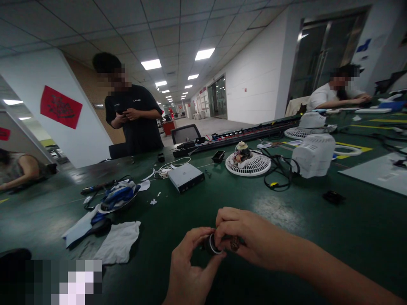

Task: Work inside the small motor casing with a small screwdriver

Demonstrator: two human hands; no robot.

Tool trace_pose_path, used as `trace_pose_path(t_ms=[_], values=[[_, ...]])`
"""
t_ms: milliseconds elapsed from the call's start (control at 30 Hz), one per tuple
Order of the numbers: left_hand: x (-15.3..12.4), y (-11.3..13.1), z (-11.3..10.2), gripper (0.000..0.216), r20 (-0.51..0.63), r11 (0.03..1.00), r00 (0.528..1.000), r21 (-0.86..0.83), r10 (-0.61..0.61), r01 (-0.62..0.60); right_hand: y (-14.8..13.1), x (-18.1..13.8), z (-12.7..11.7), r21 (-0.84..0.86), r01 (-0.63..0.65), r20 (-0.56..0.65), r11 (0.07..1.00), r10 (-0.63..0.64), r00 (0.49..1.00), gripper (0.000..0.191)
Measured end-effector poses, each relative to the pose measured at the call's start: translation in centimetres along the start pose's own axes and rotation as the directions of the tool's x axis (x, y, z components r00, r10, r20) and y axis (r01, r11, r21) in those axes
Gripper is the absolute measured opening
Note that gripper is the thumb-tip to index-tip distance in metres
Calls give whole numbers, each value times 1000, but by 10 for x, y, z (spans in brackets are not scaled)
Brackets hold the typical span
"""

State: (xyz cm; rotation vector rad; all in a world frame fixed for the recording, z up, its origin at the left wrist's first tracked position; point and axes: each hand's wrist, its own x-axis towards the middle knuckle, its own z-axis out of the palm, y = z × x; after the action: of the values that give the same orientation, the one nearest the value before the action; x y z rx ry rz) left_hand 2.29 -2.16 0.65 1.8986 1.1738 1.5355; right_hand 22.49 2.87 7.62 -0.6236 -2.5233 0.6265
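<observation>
Low in the head view, my left hand (193, 264) curls its fingers and thumb round a small dark cylindrical part with a pale ring (212, 245) at its rim. My right hand (243, 237) meets it from the right, its fingertips pressed to the ringed end. Tucked among the right fingers is a small brownish, metallic-looking piece (235, 243), whose kind I cannot make out. The fingers hide much of both parts. Both hands are just above the green tabletop (152, 237).
A crumpled white cloth (119, 242) and a tray of blue items (119, 195) lie left. Ahead are a silver disc drive (186, 177), a white fan grille with a motor (243, 163) and a white housing (314, 156) with cable. One person (133, 114) stands across the table; others sit at both sides.
</observation>
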Motion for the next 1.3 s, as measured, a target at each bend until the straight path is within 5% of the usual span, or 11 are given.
trace_pose_path(t_ms=[533, 833, 1300], values=[[0, 1, 1, 38, -2, 998, 998, -8, -64, 64, 8, 2, 15, -155, 54, -186, 986, -83, 979, 11], [-1, 3, 1, 39, -9, 998, 999, 38, -52, 52, 5, 5, 14, -400, 166, -132, 901, -236, 963, 7], [-1, 3, 2, 41, -35, 998, 997, -35, -62, 61, 7, -1, 11, -223, 167, -173, 960, -208, 963, 14]])
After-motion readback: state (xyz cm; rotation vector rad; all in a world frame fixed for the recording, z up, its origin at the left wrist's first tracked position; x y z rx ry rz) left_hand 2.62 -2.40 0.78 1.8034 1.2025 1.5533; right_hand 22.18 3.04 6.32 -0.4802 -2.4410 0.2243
